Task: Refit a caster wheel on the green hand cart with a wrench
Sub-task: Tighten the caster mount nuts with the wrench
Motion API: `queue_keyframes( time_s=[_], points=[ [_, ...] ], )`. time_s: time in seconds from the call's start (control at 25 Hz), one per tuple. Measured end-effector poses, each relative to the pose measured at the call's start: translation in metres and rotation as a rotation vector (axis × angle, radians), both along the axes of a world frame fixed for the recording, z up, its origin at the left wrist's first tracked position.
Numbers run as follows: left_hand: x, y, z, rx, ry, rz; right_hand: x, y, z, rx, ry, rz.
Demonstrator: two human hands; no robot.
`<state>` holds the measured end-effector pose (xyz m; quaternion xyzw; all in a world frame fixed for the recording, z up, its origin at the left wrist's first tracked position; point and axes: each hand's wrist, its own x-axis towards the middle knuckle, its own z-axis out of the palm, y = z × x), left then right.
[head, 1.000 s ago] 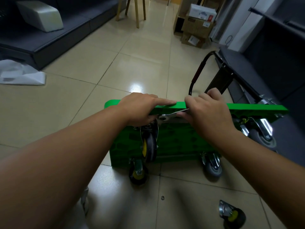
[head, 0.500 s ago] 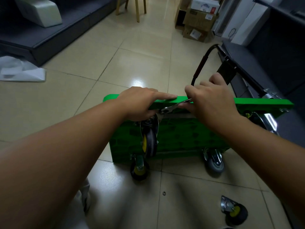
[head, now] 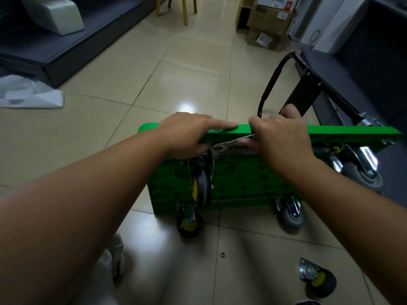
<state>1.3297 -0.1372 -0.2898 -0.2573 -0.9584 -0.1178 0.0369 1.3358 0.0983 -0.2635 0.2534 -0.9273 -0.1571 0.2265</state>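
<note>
**Camera placement: single head-worn view**

One wide-angle camera is worn on the person's head. It faces forward and tilts steeply down. Both forearms enter from the lower edge and converge near frame centre. There the left hand (head: 187, 133) and right hand (head: 279, 139) meet at the upper edge of the green hand cart (head: 242, 179), with the wrench (head: 231, 143) between them. The cart is at arm's reach and fills the middle band of the frame. A loose caster (head: 317, 280) at lower right lies on the near side of the cart, toward the wearer. The tiled floor (head: 187, 69) recedes toward the top edge, where cardboard boxes (head: 268, 20) mark the far limit. Straight lines bow near the borders and the corners darken.
</note>
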Motion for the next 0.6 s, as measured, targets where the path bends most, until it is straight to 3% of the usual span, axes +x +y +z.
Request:
queue_keyframes(
  time_s=[0.16,0.28,0.4,0.48,0.6],
  points=[
    [0.000,0.000,-0.002,-0.001,0.020,0.000,0.019,0.011,-0.054,-0.509,-0.203,-0.230],
    [-0.001,-0.002,-0.003,-0.003,0.028,-0.008,0.038,-0.014,-0.110,-1.089,-0.467,-0.397],
    [-0.001,-0.001,-0.002,-0.018,0.038,-0.018,0.057,-0.064,-0.147,-1.672,-0.733,-0.402],
    [-0.001,-0.001,-0.001,-0.006,0.041,-0.026,0.062,-0.077,-0.148,-1.810,-0.789,-0.382],
    [-0.002,-0.002,-0.002,0.001,0.033,-0.028,0.059,-0.042,-0.141,-1.638,-0.802,-0.352]
  ],
)
